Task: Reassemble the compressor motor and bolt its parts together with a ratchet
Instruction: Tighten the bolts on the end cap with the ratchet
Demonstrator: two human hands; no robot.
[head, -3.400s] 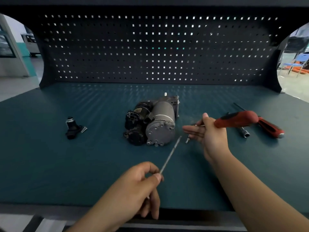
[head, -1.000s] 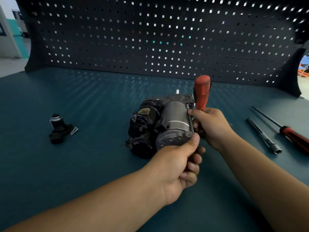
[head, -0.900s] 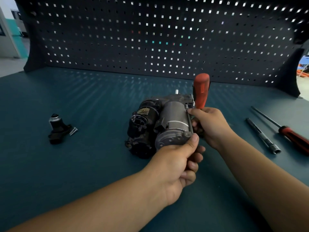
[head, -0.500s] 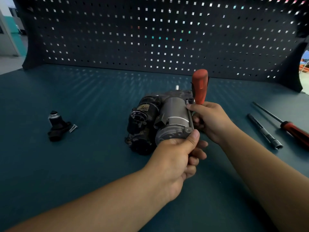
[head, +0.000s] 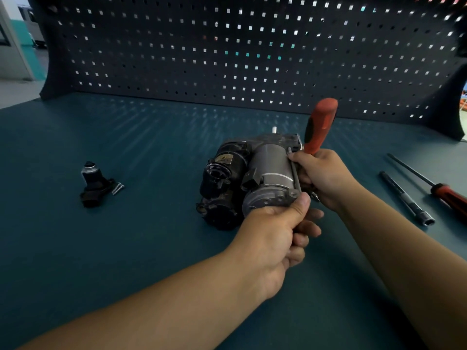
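Observation:
The compressor motor [head: 252,178], a grey cylinder joined to a black body, lies in the middle of the teal bench. A long thin bolt [head: 294,173] runs along the cylinder's right side. My left hand [head: 278,231] pinches the bolt's near end at the end cap, thumb on top. My right hand [head: 326,178] grips the red-handled ratchet [head: 319,127], whose handle stands upright, and its fingertips touch the bolt's far end. The ratchet's head is hidden behind my hand.
A small black part [head: 93,184] with a loose screw [head: 117,189] beside it lies at the left. A socket extension bar [head: 406,198] and a red-handled screwdriver [head: 439,188] lie at the right. The pegboard wall [head: 252,51] closes the back of the bench.
Since 3.4 s ago my left hand carried the long bolt to the motor's right side and my right hand came to it with the ratchet. Over the last second, little moved.

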